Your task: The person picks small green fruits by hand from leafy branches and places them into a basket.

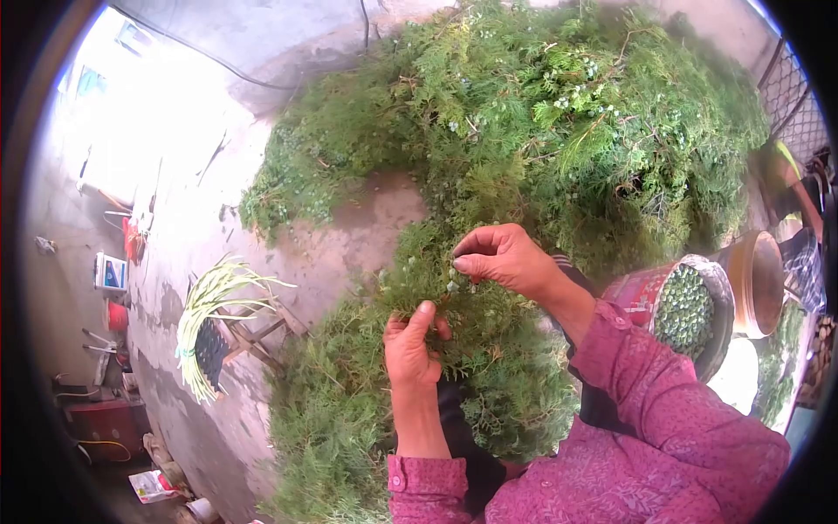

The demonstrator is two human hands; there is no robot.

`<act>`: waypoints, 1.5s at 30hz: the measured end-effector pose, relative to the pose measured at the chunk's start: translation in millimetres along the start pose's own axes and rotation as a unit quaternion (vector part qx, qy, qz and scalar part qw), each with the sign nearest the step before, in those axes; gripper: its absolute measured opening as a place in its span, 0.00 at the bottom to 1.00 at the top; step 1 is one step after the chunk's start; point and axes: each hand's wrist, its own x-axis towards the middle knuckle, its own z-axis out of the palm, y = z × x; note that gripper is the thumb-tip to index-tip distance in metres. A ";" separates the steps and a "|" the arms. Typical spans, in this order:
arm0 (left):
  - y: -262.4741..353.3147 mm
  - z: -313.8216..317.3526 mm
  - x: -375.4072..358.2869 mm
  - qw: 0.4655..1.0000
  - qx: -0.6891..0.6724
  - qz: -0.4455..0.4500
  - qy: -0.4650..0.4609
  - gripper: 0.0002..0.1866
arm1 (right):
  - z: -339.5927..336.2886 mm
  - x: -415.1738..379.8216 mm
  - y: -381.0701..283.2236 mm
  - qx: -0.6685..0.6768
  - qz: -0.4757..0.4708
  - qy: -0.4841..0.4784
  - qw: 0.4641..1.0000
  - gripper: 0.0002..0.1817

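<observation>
Head view, right hand (502, 258) pinching at green sprig (419, 278), left hand (415, 342) below, thumb up, fingers curled.

The sleeves (633, 362) are showing matt, softly creased pink cloth with a fine leafy pattern. The floor (161, 349) is looking like rough, patchy matt concrete, while the heaped branches (541, 113) are presenting feathery, uneven green foliage and the small stool's seat (210, 354) is appearing dark and textured.
</observation>
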 end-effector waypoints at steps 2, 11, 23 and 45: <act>-6.4 -4.0 1.7 0.998 0.036 -0.046 -0.024 0.09 | 1.4 -1.0 -1.4 0.005 -0.018 0.013 1.000 0.10; 6.4 -0.9 -7.1 0.998 0.007 -0.056 -0.001 0.04 | -15.9 4.3 -7.5 -0.059 -0.093 0.182 0.977 0.06; 18.4 -7.1 -10.8 0.997 0.002 -0.052 -0.050 0.05 | 17.1 0.8 0.0 0.089 0.131 -0.159 0.974 0.18; 14.2 -19.7 -9.0 0.985 0.164 0.033 0.041 0.13 | 42.3 4.2 18.7 -0.257 -0.139 -0.063 0.954 0.10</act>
